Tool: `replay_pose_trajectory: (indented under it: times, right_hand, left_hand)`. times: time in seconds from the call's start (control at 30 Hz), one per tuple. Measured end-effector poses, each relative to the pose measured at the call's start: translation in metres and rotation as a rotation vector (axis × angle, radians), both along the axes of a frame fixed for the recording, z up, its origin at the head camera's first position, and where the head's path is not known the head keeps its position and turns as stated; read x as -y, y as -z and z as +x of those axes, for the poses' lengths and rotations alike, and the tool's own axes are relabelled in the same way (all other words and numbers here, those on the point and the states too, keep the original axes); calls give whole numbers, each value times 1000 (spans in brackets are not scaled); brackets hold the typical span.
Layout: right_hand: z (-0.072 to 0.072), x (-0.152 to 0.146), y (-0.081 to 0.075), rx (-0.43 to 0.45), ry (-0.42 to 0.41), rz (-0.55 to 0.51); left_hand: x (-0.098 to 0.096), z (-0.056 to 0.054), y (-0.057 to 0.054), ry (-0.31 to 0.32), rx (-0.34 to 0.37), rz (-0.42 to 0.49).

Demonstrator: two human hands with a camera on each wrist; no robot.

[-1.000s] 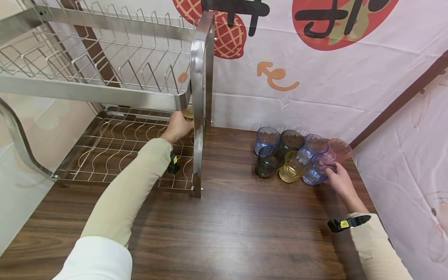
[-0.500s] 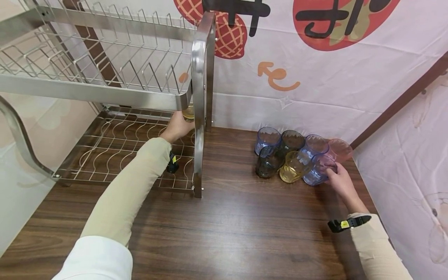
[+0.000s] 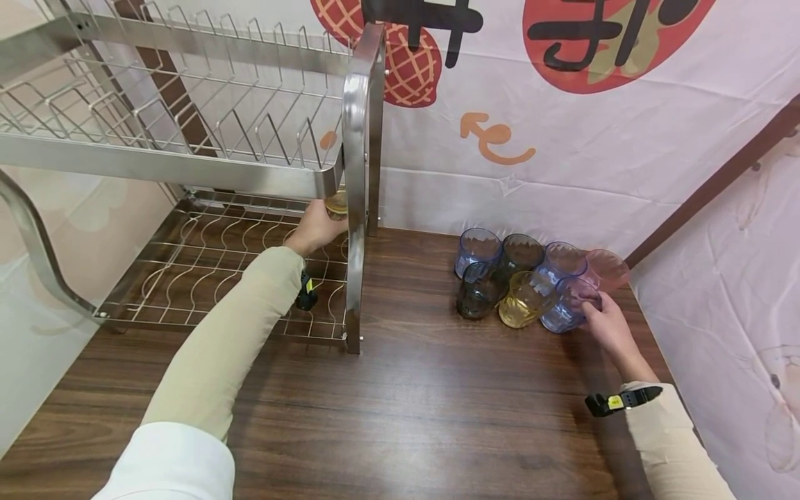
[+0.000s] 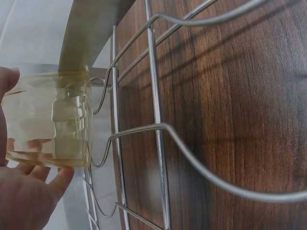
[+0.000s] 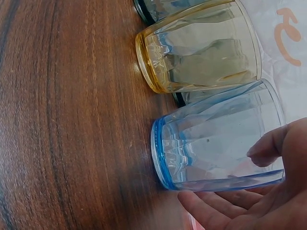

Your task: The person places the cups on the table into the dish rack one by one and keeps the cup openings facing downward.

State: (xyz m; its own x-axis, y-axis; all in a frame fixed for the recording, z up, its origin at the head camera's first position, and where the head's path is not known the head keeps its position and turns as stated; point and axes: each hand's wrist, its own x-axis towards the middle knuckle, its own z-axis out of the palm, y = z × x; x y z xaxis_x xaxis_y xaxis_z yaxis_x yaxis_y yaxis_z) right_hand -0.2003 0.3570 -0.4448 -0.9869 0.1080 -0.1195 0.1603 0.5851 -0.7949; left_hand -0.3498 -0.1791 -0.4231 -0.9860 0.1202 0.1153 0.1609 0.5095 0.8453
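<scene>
Tumbler (image 3: 565, 305) in blue stands upright at frame right, left of your right hand (image 3: 607, 325), fingers clasping it, while your left hand (image 3: 317, 226) grips an amber cup (image 3: 337, 202) left of centre.

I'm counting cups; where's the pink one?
In the head view, the pink cup stands at the back right, behind the blue cup the right hand holds.

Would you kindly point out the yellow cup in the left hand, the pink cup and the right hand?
Yellow cup (image 4: 53, 115): left wrist view, side wall.
Pink cup (image 3: 608, 269): head view, upper part.
Right hand (image 3: 607, 323): head view, back of the hand.
</scene>
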Motion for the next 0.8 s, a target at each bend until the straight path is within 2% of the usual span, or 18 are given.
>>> replay_pose_trajectory:
  times: [0.4,0.57,0.8]
  right_hand:
    - [1,3,-2,9,2,-38]
    - [1,3,-2,12,2,-51]
    - [1,3,-2,34,-1,-54]
  left_hand:
    - [1,1,-1,-10,-2,-88]
    - [2,1,0,-6,3,-71]
    - [-1,0,2,31,-49,18]
